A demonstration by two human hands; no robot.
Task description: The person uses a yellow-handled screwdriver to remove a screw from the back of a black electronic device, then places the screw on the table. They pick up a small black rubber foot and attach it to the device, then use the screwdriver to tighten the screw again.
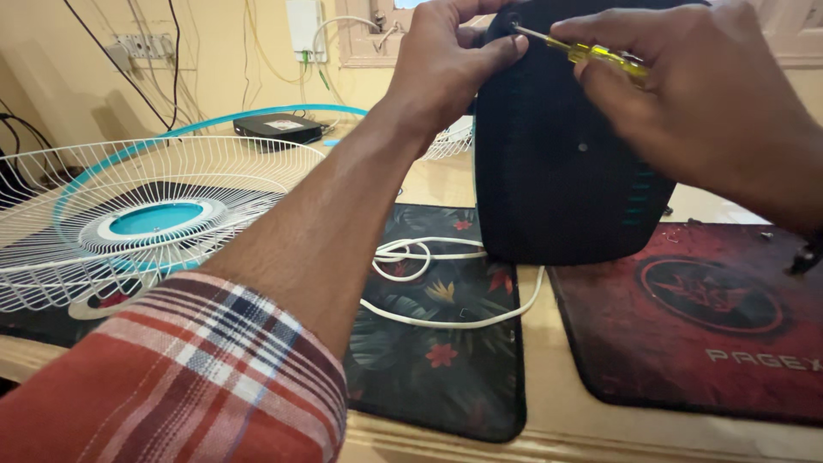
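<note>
Warm, fairly dim indoor light fills the scene, with a brighter patch at the window frame (369, 34) along the top edge. Soft shadows fall on the yellow wall (77, 94) behind the cables. The near plaid sleeve (189, 377) is soft and out of focus, and the wide lens stretches the edges.

Fan grille (129, 214) left of housing (566, 154), cord (429, 257) on mat (446, 360) beneath.

I see a black ribbed housing (566, 146) held upright above the worktop, at one o'clock in my view, its lower edge over the mats. A yellow-handled screwdriver (600, 56) lies nearly level at twelve o'clock, its metal tip meeting the housing's top left corner.
</note>
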